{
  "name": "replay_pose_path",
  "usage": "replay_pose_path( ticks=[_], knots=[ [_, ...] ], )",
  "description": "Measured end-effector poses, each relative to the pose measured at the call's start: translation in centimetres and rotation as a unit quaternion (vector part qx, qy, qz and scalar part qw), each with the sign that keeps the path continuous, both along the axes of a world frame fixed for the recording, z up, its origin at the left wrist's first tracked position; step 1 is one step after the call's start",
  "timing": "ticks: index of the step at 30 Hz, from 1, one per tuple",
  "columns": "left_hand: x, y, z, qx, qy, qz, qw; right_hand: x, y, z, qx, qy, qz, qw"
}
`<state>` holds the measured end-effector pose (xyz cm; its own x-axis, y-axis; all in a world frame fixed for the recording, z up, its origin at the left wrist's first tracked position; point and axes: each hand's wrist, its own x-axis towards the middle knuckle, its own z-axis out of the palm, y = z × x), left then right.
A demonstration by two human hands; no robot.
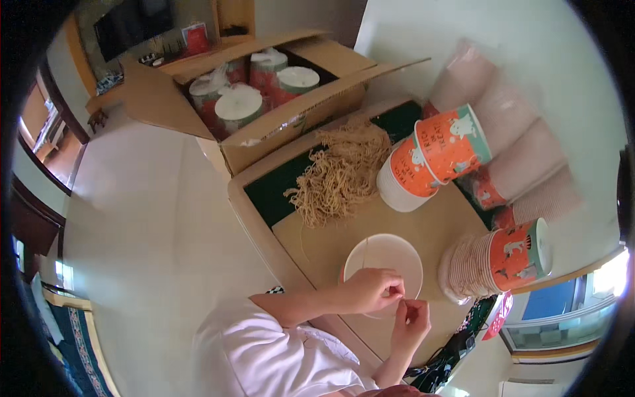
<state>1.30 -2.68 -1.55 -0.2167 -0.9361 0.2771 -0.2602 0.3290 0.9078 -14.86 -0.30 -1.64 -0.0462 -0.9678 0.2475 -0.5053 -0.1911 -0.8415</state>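
Note:
A white paper bucket [405, 264] stands mouth up on the table in front of me. A thin tan string [368, 250] shows against its inner wall and runs down to my left hand. My left hand [375, 289] is over the bucket's near side, fingertips pinched on the string. Close beside it, on the right, my right hand [413, 319] is pinched too, its fingertips almost meeting the left ones; the bit of string between them is barely visible. A loose heap of tan strings [344, 172] lies beyond the bucket.
Nested orange printed buckets [433, 159] lean at the back right. Another stack [496, 261] lies on its side to the right. Plastic-wrapped stacks [522, 159] rest against the wall. An open cardboard box [291, 122] holds more buckets. Dark cables [440, 364] lie near the right edge.

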Motion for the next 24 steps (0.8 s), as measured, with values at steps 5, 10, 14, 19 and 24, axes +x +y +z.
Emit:
replay_pose_path(
  ticks=[5, 10, 14, 19, 24],
  knots=[
    [-0.1, 0.1, 0.2, 0.003, -0.014, -0.006, 1.0, -0.3, -0.4, -1.3, -0.017, -0.005, 0.024, 1.0],
    [0.0, 0.2, 0.3, -0.001, -0.006, 0.011, 1.0, 0.6, 0.1, 0.5, 0.011, -0.008, 0.037, 0.999],
    [0.0, 0.4, 0.3, -0.001, -0.018, 0.011, 1.0, 0.7, 0.4, 0.9, 0.049, 0.02, 0.023, 0.998],
    [-0.5, 0.7, 0.3, 0.017, 0.001, 0.001, 1.0, 0.7, 0.7, 0.9, 0.005, -0.014, -0.008, 1.0],
    [0.1, 0.2, 0.3, 0.008, -0.001, 0.017, 1.0, 0.8, -0.2, 0.1, -0.011, 0.02, 0.008, 1.0]
  ],
)
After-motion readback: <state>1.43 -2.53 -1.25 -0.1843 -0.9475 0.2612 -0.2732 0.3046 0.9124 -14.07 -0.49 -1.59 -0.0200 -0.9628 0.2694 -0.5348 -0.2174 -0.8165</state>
